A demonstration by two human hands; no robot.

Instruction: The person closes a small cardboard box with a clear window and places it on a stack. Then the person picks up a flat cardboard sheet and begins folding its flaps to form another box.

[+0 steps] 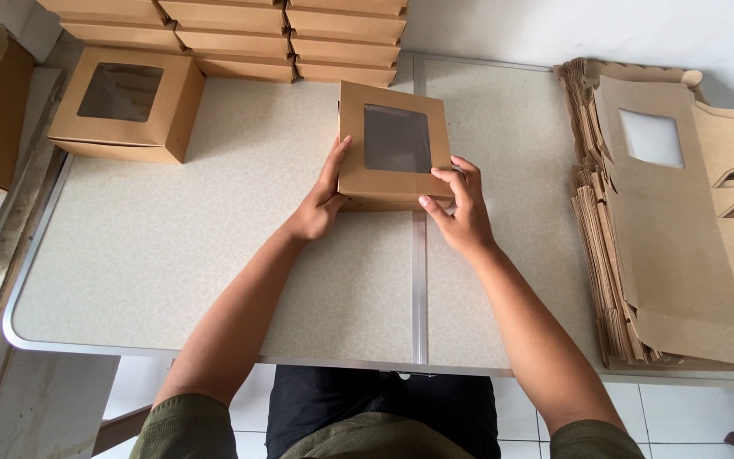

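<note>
Now my left hand (323, 200) and right hand (462, 212) both hold the brown window box (392, 146) in the middle of the table (172, 255). If I press too hard, its thin lid could bend or the clear window could pop.

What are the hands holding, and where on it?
Both hold the windowed cardboard box: left hand on its left side, right hand at its front right corner.

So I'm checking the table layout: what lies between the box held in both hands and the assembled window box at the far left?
Nothing. In the head view, only bare tabletop lies between the held box and the left window box.
</note>
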